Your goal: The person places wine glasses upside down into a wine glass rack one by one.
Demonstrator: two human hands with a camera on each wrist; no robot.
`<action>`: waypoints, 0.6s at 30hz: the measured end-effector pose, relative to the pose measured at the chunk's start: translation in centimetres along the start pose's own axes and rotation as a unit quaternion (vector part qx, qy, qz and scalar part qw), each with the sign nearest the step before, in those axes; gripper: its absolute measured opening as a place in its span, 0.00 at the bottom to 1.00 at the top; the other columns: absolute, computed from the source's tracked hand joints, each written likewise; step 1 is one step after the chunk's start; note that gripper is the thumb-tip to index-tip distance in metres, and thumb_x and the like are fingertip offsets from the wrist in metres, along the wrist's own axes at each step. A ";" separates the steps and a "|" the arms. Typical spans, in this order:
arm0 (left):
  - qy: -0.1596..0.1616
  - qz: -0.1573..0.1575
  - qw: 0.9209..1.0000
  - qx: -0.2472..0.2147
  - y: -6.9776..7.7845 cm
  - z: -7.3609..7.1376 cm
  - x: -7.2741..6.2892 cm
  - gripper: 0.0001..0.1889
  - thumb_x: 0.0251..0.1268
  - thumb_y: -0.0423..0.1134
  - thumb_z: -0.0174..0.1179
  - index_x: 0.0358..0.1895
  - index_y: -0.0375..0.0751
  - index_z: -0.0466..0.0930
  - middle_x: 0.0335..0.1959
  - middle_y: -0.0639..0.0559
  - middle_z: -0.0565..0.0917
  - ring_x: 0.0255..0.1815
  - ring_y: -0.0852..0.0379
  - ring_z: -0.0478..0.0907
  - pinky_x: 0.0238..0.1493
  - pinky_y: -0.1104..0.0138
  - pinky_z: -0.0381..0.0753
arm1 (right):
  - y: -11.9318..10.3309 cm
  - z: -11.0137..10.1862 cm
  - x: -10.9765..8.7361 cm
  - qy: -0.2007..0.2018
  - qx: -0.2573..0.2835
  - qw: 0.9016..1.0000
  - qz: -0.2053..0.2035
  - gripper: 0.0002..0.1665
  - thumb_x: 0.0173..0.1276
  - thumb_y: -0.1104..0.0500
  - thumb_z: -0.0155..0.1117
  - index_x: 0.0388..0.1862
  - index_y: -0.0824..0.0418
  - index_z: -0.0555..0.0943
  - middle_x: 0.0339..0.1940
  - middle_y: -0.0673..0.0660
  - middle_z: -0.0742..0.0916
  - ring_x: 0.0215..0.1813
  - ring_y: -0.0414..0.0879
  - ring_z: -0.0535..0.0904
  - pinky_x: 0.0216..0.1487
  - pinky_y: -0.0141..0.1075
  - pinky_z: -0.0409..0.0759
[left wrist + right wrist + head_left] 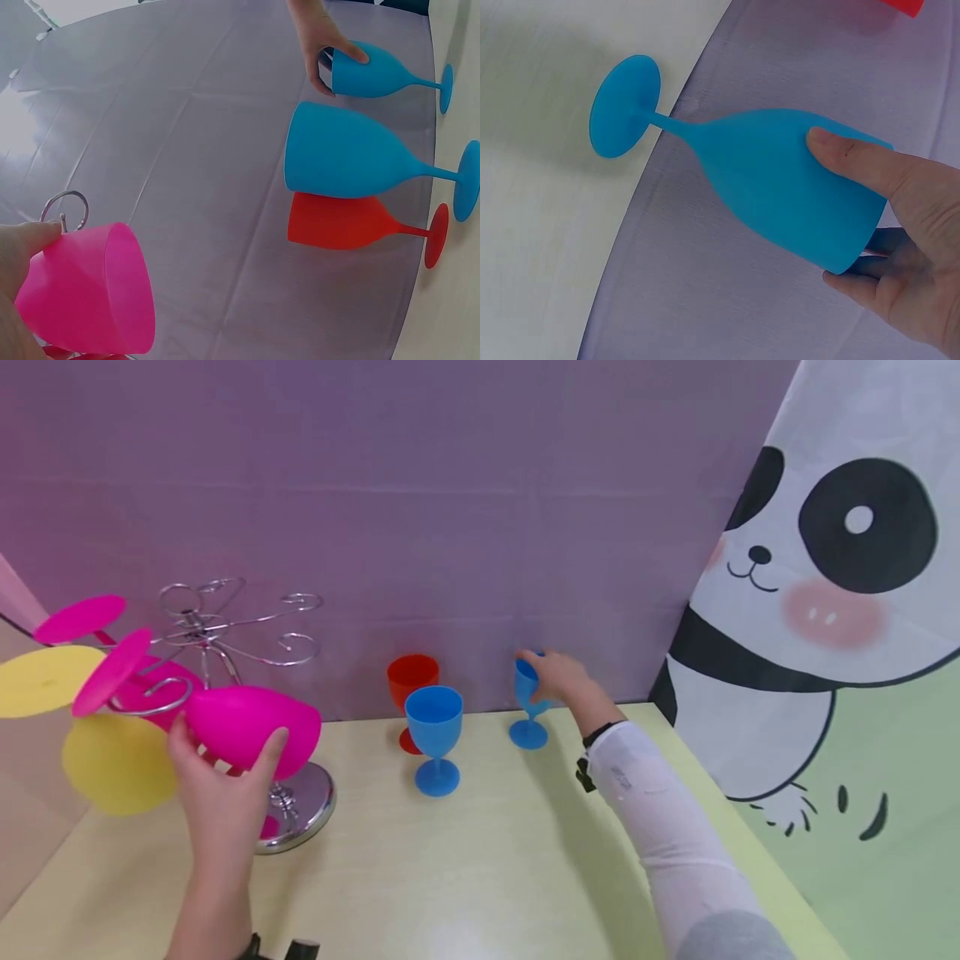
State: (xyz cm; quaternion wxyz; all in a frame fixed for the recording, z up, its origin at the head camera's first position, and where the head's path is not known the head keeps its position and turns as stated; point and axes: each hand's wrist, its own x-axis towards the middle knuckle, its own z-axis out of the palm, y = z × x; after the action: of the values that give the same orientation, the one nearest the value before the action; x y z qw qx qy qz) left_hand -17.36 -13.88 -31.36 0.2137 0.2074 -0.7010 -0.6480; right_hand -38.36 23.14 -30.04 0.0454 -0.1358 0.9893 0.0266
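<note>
My left hand (221, 797) holds a bright pink goblet (251, 718) by its bowl, thumb on one side and fingers on the other. That goblet lies sideways at a curled arm of the chrome wire rack (225, 664), its mouth pointing right. At the back of the table, my right hand (566, 681) grips a blue goblet (772, 180) near its rim, the thumb along the outside of the bowl. This goblet stands upright, foot down. Another blue goblet (435, 718) is upright between the hands, overlapping a red goblet (412, 672) behind it in the head view.
Yellow goblets (120, 764) and another pink goblet (78, 618) hang sideways on the rack's left side. Its round chrome base (318, 810) sits on the pale table (465, 877). A purple cloth (450, 543) rises behind, and a panda-print cloth (840, 577) hangs at right.
</note>
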 end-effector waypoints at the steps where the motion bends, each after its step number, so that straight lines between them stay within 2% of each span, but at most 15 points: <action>1: 0.001 -0.001 1.000 -0.003 0.0 0.0 -0.1 0.51 0.56 0.51 0.68 0.74 0.67 0.38 0.76 0.56 0.52 0.76 0.49 0.52 0.67 0.45 0.69 | 0.0 0.0 0.0 0.001 0.000 1.000 0.000 0.52 0.59 0.51 0.73 0.77 0.46 0.55 0.73 0.67 0.66 0.67 0.64 0.70 0.60 0.57 0.75; 5: 0.006 -0.004 1.000 -0.025 -0.3 0.1 -0.3 0.52 0.55 0.51 0.69 0.74 0.67 0.37 0.75 0.54 0.51 0.76 0.48 0.52 0.68 0.45 0.67 | 0.2 0.2 0.0 0.002 0.000 1.000 0.000 0.52 0.59 0.51 0.73 0.77 0.46 0.55 0.73 0.67 0.66 0.67 0.65 0.70 0.60 0.57 0.75; 12: 0.018 0.017 0.999 -0.041 -0.6 0.2 -0.5 0.52 0.55 0.47 0.71 0.73 0.66 0.39 0.74 0.53 0.52 0.73 0.49 0.54 0.68 0.45 0.66 | 0.2 0.5 0.2 -0.007 0.007 1.000 0.007 0.51 0.60 0.52 0.72 0.77 0.45 0.54 0.73 0.67 0.65 0.68 0.65 0.69 0.62 0.58 0.73; 18: 0.019 0.019 0.999 -0.024 -0.8 0.2 -0.7 0.52 0.55 0.47 0.70 0.74 0.66 0.38 0.75 0.55 0.51 0.75 0.50 0.51 0.68 0.44 0.66 | 0.1 0.2 0.0 -0.005 0.012 1.000 0.010 0.50 0.60 0.52 0.72 0.77 0.45 0.56 0.72 0.67 0.67 0.67 0.65 0.70 0.61 0.58 0.75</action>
State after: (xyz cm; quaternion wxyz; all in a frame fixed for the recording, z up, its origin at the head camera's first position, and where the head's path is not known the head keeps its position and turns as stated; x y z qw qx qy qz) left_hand -16.83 -13.39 -32.16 0.2437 0.2013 -0.6849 -0.6565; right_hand -38.39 23.24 -30.24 0.0514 -0.1254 0.9907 0.0158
